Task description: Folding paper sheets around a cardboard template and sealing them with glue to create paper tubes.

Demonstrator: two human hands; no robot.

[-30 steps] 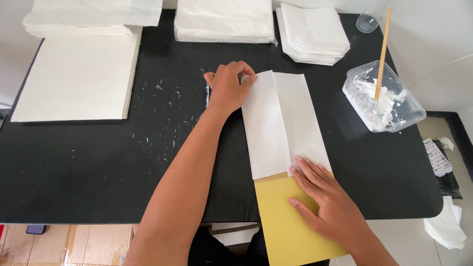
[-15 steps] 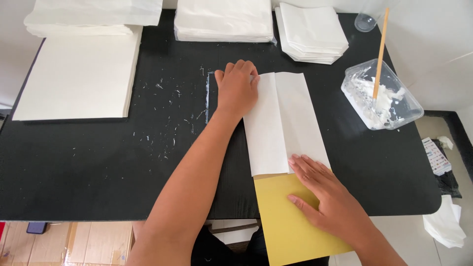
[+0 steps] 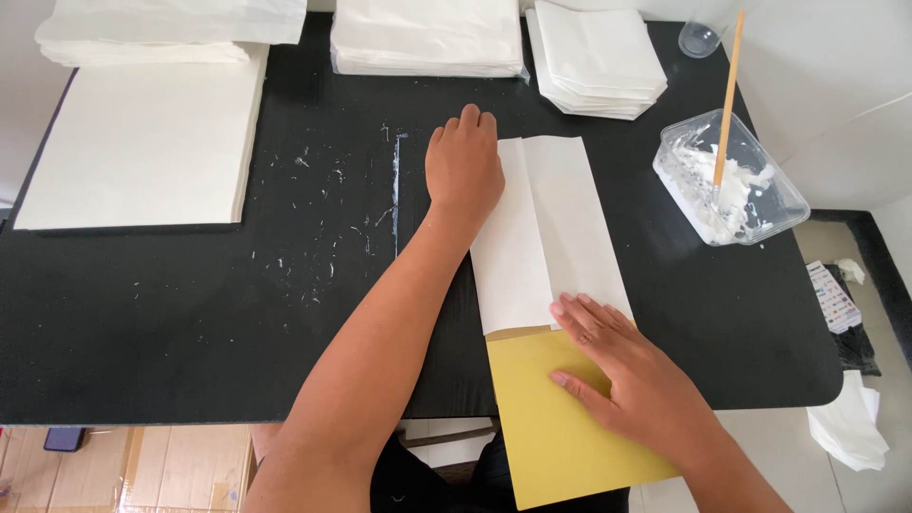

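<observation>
Overhanging the near edge of the black bench [image 3: 142,361]: yellow card sheet [image 3: 560,427], its lower end past the bench edge, its upper edge tucked under the folded white paper [image 3: 551,237].
Right hand [image 3: 632,375]: flat, fingers spread, grasping nothing, pressing where the yellow sheet meets the white paper's lower end.
Left hand [image 3: 464,171]: flat, palm down on the paper's upper left corner, grasping nothing; fingertips hard to make out.
Open room: bare black surface left of the forearm, flecked with white specks and one straight white glue line [image 3: 396,195].
Right: clear plastic tub [image 3: 727,180] holding white paste and a wooden stick [image 3: 729,90].
Far edge: stacks of white paper [image 3: 427,33], partly cut off; large cream sheet stack [image 3: 142,142] far left.
</observation>
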